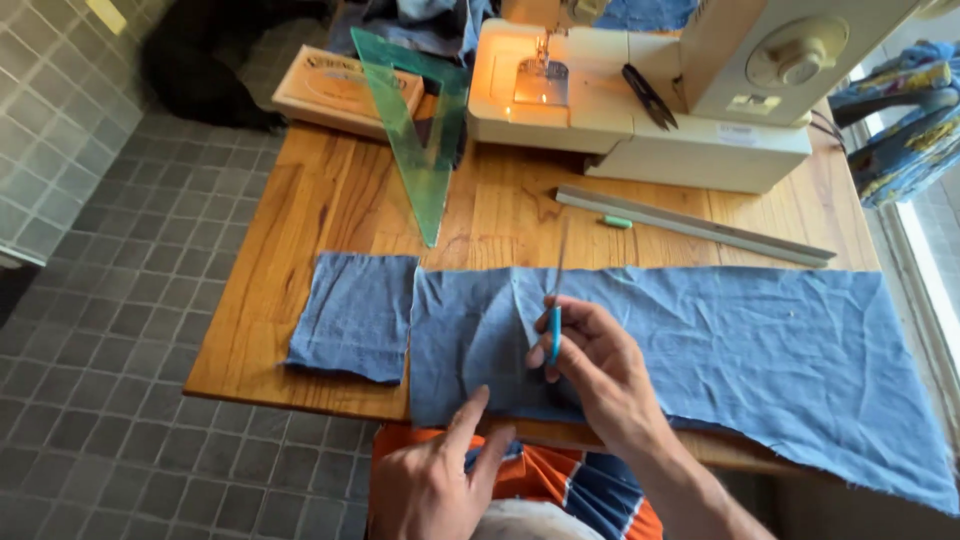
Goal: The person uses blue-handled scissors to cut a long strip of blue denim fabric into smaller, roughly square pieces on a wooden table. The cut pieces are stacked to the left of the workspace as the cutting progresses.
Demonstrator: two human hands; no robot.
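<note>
Right hand: right hand (590, 365) is closed around the blue handles of a pair of scissors (556, 300), fingers clamped on them, above the middle of the large cloth.
Scissors: the blades point away from the person, up across the far edge of the cloth; whether they are parted is too blurred to tell.
Left hand: left hand (440, 470) holds nothing; its fingers are spread apart, fingertips pressing the near edge of the large cloth, just left of the right hand.
Large cloth: long blue denim piece (760, 350) lies flat along the near side of the wooden table (330, 190), its right end drooping past the table edge.
Small cloth: squarish blue denim patch (355, 315) lies just beside the left end of the large piece.
Set square: green see-through triangle (420, 130), point toward the person, lying beyond the cloths.
Ruler: long grey metal ruler (700, 225) lies at a slant beyond the large cloth, a small green marker (617, 222) beside it.
Machine: cream sewing machine (660, 90) stands at the far side, its lamp lit, small black snips (648, 97) resting on its bed.
Box: flat tan box (335, 90) lies to the left of the machine.
</note>
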